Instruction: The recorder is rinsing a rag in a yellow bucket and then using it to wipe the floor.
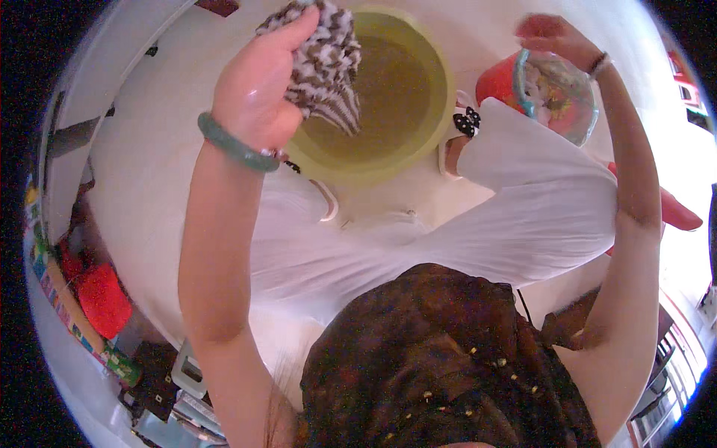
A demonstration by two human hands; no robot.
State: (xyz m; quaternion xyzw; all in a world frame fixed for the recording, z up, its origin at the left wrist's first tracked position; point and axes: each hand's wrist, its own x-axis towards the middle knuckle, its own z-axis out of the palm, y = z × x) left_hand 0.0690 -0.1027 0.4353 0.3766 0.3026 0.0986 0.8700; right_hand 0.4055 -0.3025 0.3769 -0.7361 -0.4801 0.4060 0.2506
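My left hand [257, 84], with a green bangle on the wrist, grips a bunched brown-and-white striped cloth [327, 61]. The cloth hangs over the left side of a yellow-green plastic basin [442, 112], which holds murky brownish water [392, 95]. To the right, my right hand [560, 42] is raised over the far rim of a red waste bin [496, 78]. Its fingers are blurred, and nothing shows clearly in them. A clear liner bag with a teal edge [524, 84] lines the bin, with some rubbish inside.
My feet in sandals with black polka-dot bows [466, 121] flank the basin on the pale floor [162, 140]. A red object [680, 210] shows behind my right arm. Far left are a red item [103, 299] and a pale plastic stool [190, 369]. A dark chair [664, 358] stands lower right.
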